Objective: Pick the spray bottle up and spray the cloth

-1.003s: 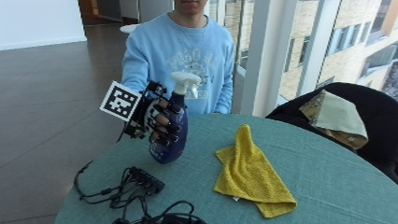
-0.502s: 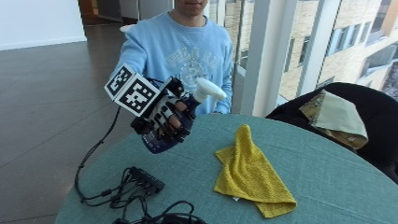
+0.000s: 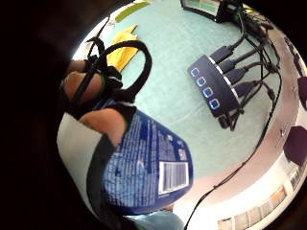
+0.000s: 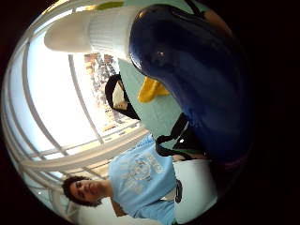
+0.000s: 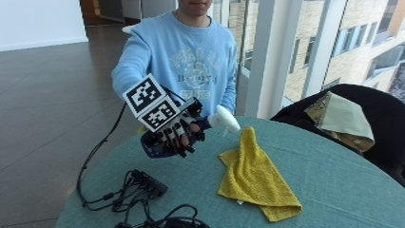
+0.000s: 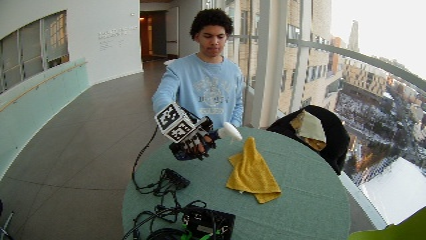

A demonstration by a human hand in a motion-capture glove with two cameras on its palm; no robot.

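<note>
My gloved right hand (image 5: 175, 134) grips a dark blue spray bottle (image 5: 150, 148) around its body and holds it in the air above the round teal table (image 5: 335, 190). The bottle lies tipped almost level. Its white spray head (image 5: 225, 120) points toward the yellow cloth (image 5: 253, 175), which lies crumpled on the table just beyond the nozzle. In the little finger side palm view the bottle's label (image 3: 144, 172) fills the space by my fingers, with the cloth (image 3: 120, 48) further off. The thumb side palm view shows the bottle (image 4: 197, 79), its white head (image 4: 93, 30) and a bit of cloth (image 4: 150, 89).
A black hub with several plugged cables (image 5: 149, 183) lies at the table's near left, also seen as the hub (image 3: 213, 88). A dark chair with a beige cloth over it (image 5: 338, 116) stands beyond the table's far right. A window pillar (image 5: 269, 57) rises behind.
The hand has lifted the bottle off the table and tipped it from upright to nearly level, swinging the spray head toward the cloth. The cloth has not moved.
</note>
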